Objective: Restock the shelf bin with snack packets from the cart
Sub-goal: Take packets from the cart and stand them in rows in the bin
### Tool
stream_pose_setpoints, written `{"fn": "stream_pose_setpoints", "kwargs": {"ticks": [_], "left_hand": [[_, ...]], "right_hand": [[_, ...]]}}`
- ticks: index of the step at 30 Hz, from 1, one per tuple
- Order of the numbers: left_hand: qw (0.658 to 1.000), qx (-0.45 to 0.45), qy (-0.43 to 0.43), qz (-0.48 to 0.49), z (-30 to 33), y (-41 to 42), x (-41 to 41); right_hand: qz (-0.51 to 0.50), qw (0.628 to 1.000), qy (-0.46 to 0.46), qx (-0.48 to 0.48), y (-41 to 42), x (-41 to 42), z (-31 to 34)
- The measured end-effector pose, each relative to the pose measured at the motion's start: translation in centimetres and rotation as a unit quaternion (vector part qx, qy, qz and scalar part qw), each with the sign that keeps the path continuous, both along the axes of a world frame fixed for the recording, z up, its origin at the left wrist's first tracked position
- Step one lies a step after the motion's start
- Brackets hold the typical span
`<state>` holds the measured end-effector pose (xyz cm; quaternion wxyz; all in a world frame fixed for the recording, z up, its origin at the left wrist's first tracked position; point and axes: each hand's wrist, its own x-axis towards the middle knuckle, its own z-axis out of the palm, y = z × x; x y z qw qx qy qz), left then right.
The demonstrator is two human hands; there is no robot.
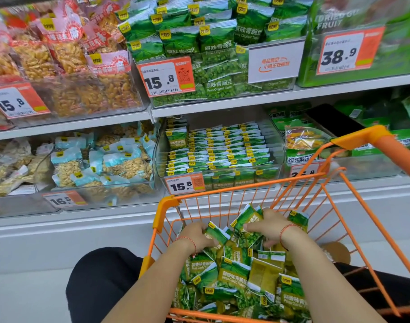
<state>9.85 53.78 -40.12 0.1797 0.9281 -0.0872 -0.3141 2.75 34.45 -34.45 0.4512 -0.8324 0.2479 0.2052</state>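
While both my hands are down in the orange cart (pixel 166 207), my right hand (pixel 268 226) grips a bunch of garlic pea packets (pixel 247 221) and my left hand (pixel 197 234) pinches another packet (pixel 216 234). Directly above, mid-frame, the shelf bin (pixel 219 169) waits; both forearms reach forward, the right nearer.

My way up toward 12 o'clock is barred first by the cart's far rim (pixel 234 191), an orange wire wall I must lift over. Beyond it the shelf bin (pixel 219 148) is packed with upright rows, with a little room only along its back wall. The shelf above (pixel 222 101) overhangs it. At 2 o'clock the cart handle (pixel 385 145) juts across.
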Motion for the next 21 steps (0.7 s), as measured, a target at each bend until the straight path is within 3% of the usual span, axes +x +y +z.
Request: {"fn": "stream_pose_setpoints", "kwargs": {"ticks": [4,7,11,13,15,21], "left_hand": [[0.997,-0.027,0.027,-0.06,1.9,-0.2,-0.1],[0.991,-0.096,0.052,-0.072,4.8,0.9,-0.4],[0.951,-0.289,0.102,0.035,7.9,3.2,-1.3],[0.924,-0.356,0.073,0.118,8.5,2.8,-1.6],[0.898,-0.406,0.023,0.164,8.5,1.7,-1.8],[0.847,-0.486,0.062,0.207,8.4,-1.6,-3.2]], "right_hand": [[-0.031,0.998,-0.024,0.056,0.1,-0.1,1.0],[-0.054,0.993,-0.062,0.087,0.2,-0.3,1.9],[-0.084,0.981,-0.114,0.13,0.6,-0.2,2.6],[-0.112,0.969,-0.134,0.174,1.0,0.0,2.8],[-0.141,0.949,-0.152,0.236,1.6,0.1,2.7],[-0.165,0.893,-0.166,0.384,2.9,-0.3,3.0]]}}
